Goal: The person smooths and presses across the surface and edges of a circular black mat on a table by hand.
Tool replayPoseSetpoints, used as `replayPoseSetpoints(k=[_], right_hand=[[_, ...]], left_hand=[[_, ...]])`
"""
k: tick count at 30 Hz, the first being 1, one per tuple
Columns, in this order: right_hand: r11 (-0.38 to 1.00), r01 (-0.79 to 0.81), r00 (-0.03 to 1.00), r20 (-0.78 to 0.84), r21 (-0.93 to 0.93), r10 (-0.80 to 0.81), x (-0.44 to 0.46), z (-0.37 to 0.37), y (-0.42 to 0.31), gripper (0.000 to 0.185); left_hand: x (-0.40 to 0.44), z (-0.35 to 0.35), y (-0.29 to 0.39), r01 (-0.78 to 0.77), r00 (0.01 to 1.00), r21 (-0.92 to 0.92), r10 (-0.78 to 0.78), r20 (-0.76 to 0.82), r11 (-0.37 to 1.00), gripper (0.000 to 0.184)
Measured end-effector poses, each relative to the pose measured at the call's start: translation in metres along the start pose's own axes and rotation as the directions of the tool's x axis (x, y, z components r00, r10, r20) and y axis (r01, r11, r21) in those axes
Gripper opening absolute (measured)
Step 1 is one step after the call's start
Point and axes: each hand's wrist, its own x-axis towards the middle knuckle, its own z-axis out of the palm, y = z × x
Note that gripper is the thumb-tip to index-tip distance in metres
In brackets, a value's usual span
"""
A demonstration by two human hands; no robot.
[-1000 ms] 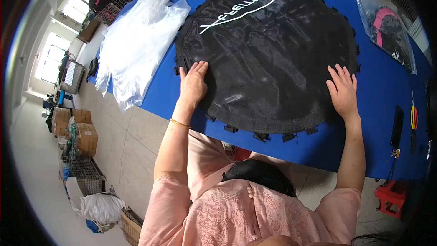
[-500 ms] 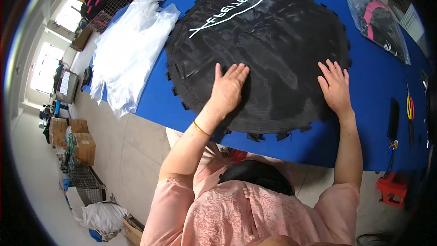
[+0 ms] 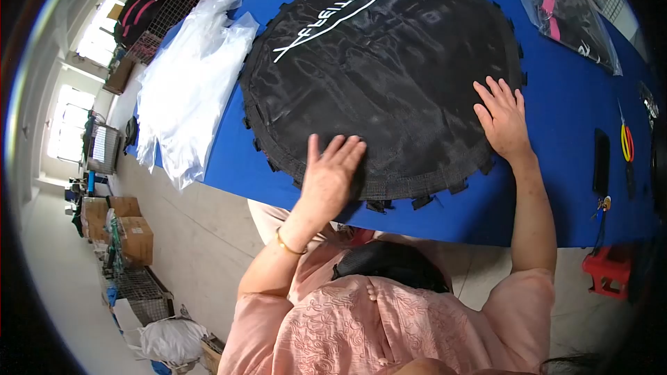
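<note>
A large round black mat [image 3: 389, 69] with tabs round its edge and white lettering at its upper left lies on the blue table [image 3: 556, 222]. My left hand [image 3: 330, 177], fingers apart, is over the mat's lower left part near the hem. My right hand [image 3: 504, 118] rests with spread fingers on the mat's right edge. Neither hand grips anything. Clear plastic bags [image 3: 191, 83] lie left of the mat, and a bagged black and pink item [image 3: 573, 17] is at the upper right.
Yellow-and-red-handled scissors [image 3: 627, 142] and a black strip-shaped object [image 3: 601, 160] lie on the table's right side. A red stool [image 3: 608, 271] stands below it. Cardboard boxes [image 3: 135, 239] and wire cages [image 3: 142, 292] are on the floor at left.
My left hand moved right from the mat's left edge, then down toward its lower hem. My right hand stays near the right edge. The camera view has shifted slightly.
</note>
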Motion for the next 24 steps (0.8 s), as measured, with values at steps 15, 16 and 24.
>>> replayPoseSetpoints(k=[15, 16, 24], right_hand=[[1.000, -0.010, 1.000, -0.002, -0.023, 0.010, 0.000, 0.002, 0.001, 0.047], [1.000, -0.009, 1.000, -0.004, -0.014, 0.009, 0.000, 0.003, 0.001, 0.047], [0.999, -0.035, 0.999, 0.003, -0.006, 0.035, 0.000, 0.003, -0.001, 0.047]], left_hand=[[-0.005, -0.004, 0.013, -0.048, 0.998, -0.107, 0.052, 0.039, 0.993, 0.062], [0.000, -0.002, 0.021, -0.093, 0.995, -0.130, 0.098, 0.033, 0.987, 0.061], [0.042, 0.015, 0.068, -0.317, 0.945, -0.187, 0.326, 0.015, 0.930, 0.053]])
